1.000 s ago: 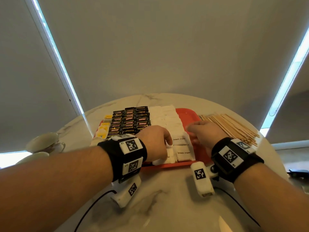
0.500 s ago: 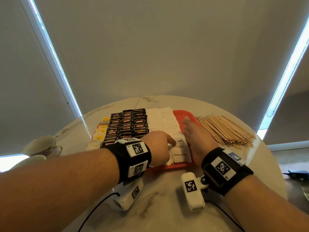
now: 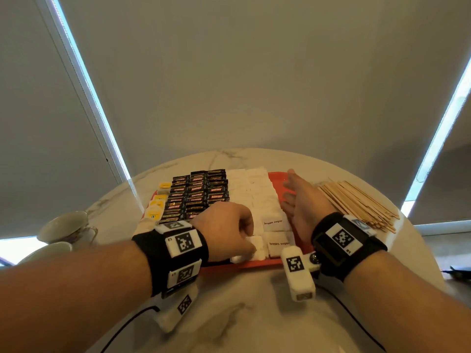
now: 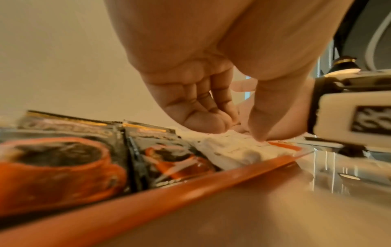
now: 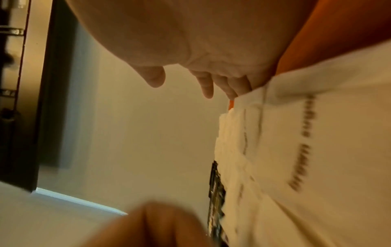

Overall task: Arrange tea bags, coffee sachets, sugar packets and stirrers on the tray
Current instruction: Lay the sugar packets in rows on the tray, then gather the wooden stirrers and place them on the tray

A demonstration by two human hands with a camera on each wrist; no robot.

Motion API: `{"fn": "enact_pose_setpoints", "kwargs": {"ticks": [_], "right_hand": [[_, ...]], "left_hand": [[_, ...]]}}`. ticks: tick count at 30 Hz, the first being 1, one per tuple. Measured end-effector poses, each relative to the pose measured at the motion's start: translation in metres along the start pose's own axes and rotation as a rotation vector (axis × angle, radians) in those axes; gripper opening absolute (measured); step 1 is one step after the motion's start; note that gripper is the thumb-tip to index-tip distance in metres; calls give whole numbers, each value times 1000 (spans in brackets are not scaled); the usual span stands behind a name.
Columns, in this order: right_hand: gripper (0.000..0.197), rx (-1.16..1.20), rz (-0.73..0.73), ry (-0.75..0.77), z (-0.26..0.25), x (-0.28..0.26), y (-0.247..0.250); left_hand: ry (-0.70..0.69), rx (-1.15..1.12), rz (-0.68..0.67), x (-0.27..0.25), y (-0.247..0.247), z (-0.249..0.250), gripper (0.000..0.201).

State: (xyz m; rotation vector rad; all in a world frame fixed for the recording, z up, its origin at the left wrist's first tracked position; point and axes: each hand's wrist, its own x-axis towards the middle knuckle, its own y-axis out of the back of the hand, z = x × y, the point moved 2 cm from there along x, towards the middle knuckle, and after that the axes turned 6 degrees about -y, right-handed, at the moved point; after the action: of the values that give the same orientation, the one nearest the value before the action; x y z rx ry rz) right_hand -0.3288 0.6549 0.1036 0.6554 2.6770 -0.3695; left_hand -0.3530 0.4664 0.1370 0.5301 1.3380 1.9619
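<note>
Left hand curled, fingertips pressing a white paper sugar packet at the red plastic tray's near edge. Right hand, fingers straight, edge-on against the packet column's right side; wooden stirrers lie right of it.

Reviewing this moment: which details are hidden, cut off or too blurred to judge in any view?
- Left hand fingers: hidden by its own back in the head view; the left wrist view is blurred, so its hold on the sugar packets is unclear.
- Tea bags: partly behind the left wristband, labels too small.
- Cups: cut off at the left edge.
- Sugar packet print: smeared in the right wrist view.
- Tray near edge: partly hidden by the wrist cameras.
</note>
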Motion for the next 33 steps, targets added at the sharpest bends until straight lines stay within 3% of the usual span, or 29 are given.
{"fn": "enact_pose_setpoints", "kwargs": {"ticks": [3,9,13,17,19,22,24,29,31,33], "right_hand": [[74,28,23,17,-10,14,3],[77,32,-54,-53,-18,39,-5],[80,-28,58,-55,-25,56,-5],[77,-45,-24,-80,-35,63,-12],[75,-96,32,-65,-39,61,-12],[55,-151,178,28,-50,53,2],[40,-297,289,68,-58,40,15],[32,-782,549,92,-79,21,62],[38,-886,558,33,-77,20,79],[59,-966,529,-50,-71,16,89]], "left_hand": [[37,66,-72,-11,-2,-5,28],[79,139,-151,-23,1,-14,28],[80,118,-161,-24,-2,-14,25],[85,112,-174,-23,-5,-17,22],[86,124,-176,-24,-9,-18,20],[91,150,-137,-22,-10,-18,17],[107,166,-109,-19,-7,-21,17],[160,218,-68,5,3,-36,16],[175,242,-50,16,6,-41,16],[196,256,-32,24,10,-45,15]]}}
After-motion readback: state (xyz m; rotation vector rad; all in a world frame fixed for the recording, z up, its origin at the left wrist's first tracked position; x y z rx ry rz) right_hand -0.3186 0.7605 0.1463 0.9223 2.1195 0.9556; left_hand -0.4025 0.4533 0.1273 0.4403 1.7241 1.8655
